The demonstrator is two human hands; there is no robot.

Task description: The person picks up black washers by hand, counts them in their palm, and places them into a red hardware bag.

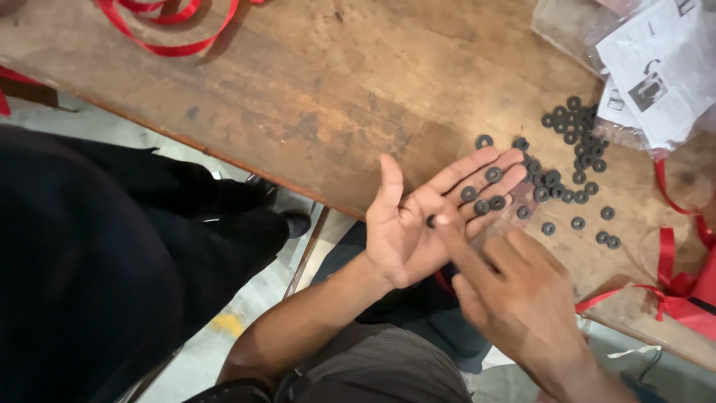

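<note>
Head view: left hand (418, 216) flat open, palm up, carrying black rubber washers (483, 194); right hand (514, 291) index fingertip pressing one on that palm, more washers (574, 160) just beyond on table (313, 97).

Worn, scuffed wood with a dull, stained finish for the surface (313, 97). Matt black, rubber-like look to the small washers (578, 160). Glossy satin sheen on the red ribbon (175, 22). Plain white paper leaflets (656, 67) inside clear, shiny plastic bags (567, 30).
</note>
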